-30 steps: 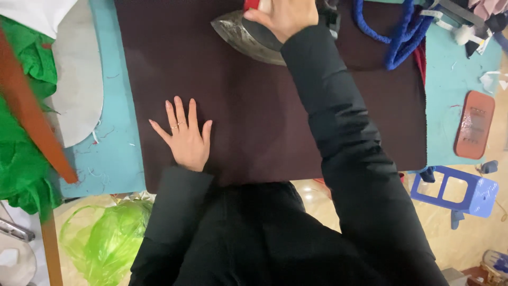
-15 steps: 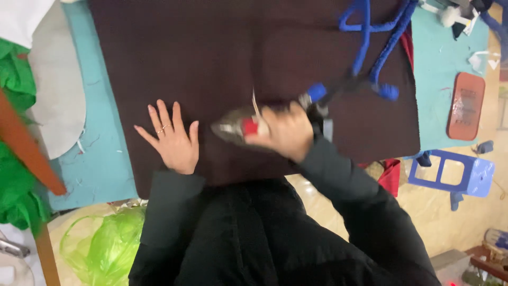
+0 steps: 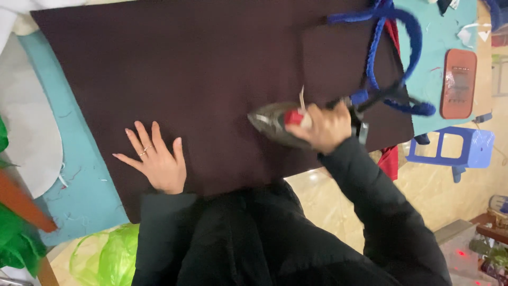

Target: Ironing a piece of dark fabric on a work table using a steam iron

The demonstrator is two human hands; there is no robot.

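A large dark brown cloth (image 3: 190, 69) lies spread over a teal-covered table (image 3: 58, 159). My left hand (image 3: 155, 159) rests flat on the cloth near its front edge, fingers spread, a ring on one finger. My right hand (image 3: 325, 126) grips the handle of a grey metal iron (image 3: 272, 123) with a red knob, its tip pointing left on the cloth. A blue-wrapped cord (image 3: 397, 58) loops from the iron's back toward the far right. My black sleeves fill the bottom of the view.
A reddish-brown oblong pad (image 3: 459, 82) lies at the table's right end. A blue plastic stool (image 3: 465, 151) stands on the floor at right. Green fabric (image 3: 16, 243) and a green plastic bag (image 3: 106, 254) sit at lower left. A grey oval board (image 3: 21, 137) lies at left.
My right hand has pulled the iron from the far edge of the cloth back toward me, then a little to the right. My left hand has stayed flat on the cloth.
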